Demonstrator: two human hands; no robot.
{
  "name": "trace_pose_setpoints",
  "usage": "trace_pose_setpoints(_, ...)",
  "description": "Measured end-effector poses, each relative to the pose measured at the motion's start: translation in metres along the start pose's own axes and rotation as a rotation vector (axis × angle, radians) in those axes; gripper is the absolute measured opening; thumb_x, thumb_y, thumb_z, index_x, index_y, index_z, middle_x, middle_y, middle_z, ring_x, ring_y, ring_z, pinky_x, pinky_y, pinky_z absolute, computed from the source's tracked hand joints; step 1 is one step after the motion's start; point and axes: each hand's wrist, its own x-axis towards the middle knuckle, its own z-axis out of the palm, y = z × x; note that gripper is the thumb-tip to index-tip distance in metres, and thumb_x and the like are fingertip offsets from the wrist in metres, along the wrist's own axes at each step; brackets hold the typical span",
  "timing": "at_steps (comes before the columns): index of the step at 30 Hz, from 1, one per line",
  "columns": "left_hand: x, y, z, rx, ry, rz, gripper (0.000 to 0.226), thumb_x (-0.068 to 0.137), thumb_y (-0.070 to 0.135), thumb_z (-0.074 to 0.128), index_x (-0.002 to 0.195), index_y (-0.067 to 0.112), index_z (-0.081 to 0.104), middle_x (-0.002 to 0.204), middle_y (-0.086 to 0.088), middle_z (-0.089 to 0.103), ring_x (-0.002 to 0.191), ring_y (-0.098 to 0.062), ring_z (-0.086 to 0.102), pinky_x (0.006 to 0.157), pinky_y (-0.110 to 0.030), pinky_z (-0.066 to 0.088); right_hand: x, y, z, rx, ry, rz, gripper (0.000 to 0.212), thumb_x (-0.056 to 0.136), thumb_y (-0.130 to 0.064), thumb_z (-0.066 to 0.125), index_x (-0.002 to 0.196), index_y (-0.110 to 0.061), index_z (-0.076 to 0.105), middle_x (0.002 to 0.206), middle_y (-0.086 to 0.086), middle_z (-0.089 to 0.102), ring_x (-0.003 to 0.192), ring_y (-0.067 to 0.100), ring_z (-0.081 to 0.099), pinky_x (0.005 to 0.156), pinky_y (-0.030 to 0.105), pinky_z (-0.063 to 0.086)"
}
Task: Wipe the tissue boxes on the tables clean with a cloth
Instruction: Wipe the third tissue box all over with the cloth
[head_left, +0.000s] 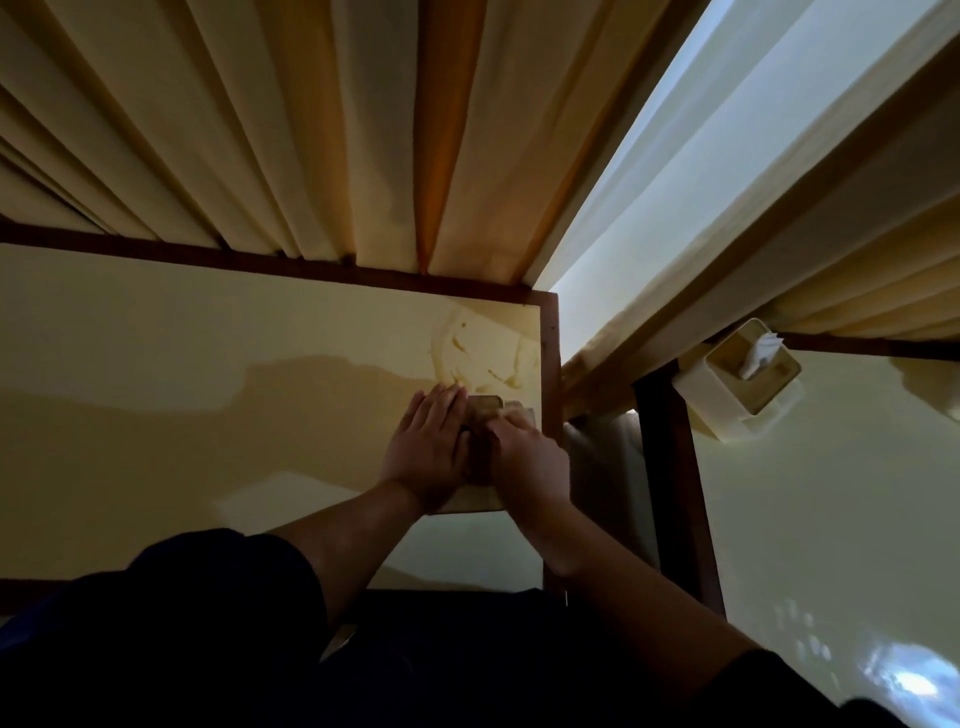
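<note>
Two hands meet on the cream-topped, dark-wood-edged table in front of me. My left hand lies flat, fingers straight, pressing on the near cream rectangular tissue box, which sits at the table's right edge and is mostly hidden beneath both hands. My right hand curls over the box's right side; in this dim light I cannot tell whether a cloth is under it. I judge the wiping of this box is under way. Next calls for moving across to the white plastic tissue box, tissue poking up, on the pale neighbouring table further right.
</note>
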Motion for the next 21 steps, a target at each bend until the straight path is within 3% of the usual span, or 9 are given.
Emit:
trace_pose_setpoints(3, 0.003, 0.000, 0.000, -0.016, -0.014, -0.019, 0.065, 0.104, 0.040, 0.028, 0.158, 0.005, 0.037, 0.161, -0.015, 0.041, 0.152, -0.031, 0.035, 0.129, -0.044, 0.012, -0.021, 0.005, -0.002, -0.039, -0.061, -0.035, 0.016, 0.101, -0.028, 0.063, 0.115, -0.033, 0.069, 0.126, -0.011, 0.063, 0.086, 0.014, 0.071, 0.071, 0.031, 0.061)
trace_pose_setpoints(6, 0.002, 0.000, 0.000, -0.004, -0.012, -0.016, 0.064, 0.104, 0.038, 0.029, 0.157, 0.003, 0.038, 0.160, -0.016, 0.044, 0.150, -0.032, 0.038, 0.128, -0.047, 0.015, -0.037, 0.011, -0.005, -0.036, -0.139, -0.044, 0.019, 0.101, -0.029, 0.062, 0.118, -0.037, 0.069, 0.115, -0.008, 0.066, 0.088, 0.015, 0.071, 0.072, 0.036, 0.062)
trace_pose_setpoints(12, 0.003, 0.001, -0.001, -0.002, -0.001, -0.005, 0.064, 0.102, 0.037, 0.032, 0.155, 0.002, 0.043, 0.156, -0.018, 0.048, 0.147, -0.034, 0.043, 0.126, -0.049, 0.021, -0.035, 0.010, -0.015, -0.197, -0.250, -0.020, 0.013, 0.102, -0.028, 0.065, 0.109, -0.019, 0.072, 0.097, -0.001, 0.072, 0.079, 0.015, 0.069, 0.066, 0.026, 0.050)
trace_pose_setpoints(14, 0.004, 0.000, -0.001, -0.006, 0.008, 0.004, 0.063, 0.101, 0.036, 0.036, 0.152, 0.001, 0.047, 0.152, -0.019, 0.052, 0.143, -0.035, 0.048, 0.125, -0.047, 0.023, -0.023, 0.006, -0.018, -0.253, -0.281, -0.025, 0.015, 0.103, -0.027, 0.064, 0.111, -0.015, 0.069, 0.096, 0.001, 0.070, 0.076, 0.015, 0.065, 0.070, 0.028, 0.054)
trace_pose_setpoints(18, 0.008, -0.006, 0.002, 0.019, 0.033, 0.046, 0.062, 0.096, 0.035, 0.040, 0.144, -0.002, 0.055, 0.144, -0.020, 0.059, 0.134, -0.039, 0.057, 0.121, -0.047, 0.027, 0.011, -0.007, -0.023, -0.242, -0.212, -0.009, 0.020, 0.105, -0.031, 0.056, 0.105, -0.014, 0.066, 0.095, 0.002, 0.068, 0.080, 0.019, 0.067, 0.079, 0.036, 0.061)
trace_pose_setpoints(21, 0.002, -0.002, 0.000, 0.004, 0.025, 0.034, 0.062, 0.102, 0.036, 0.035, 0.153, 0.002, 0.043, 0.153, -0.016, 0.049, 0.145, -0.035, 0.044, 0.127, -0.045, 0.019, 0.036, -0.014, -0.030, -0.240, -0.127, 0.017, 0.013, 0.101, -0.026, 0.057, 0.091, -0.020, 0.062, 0.086, 0.002, 0.063, 0.081, 0.023, 0.069, 0.073, 0.037, 0.060)
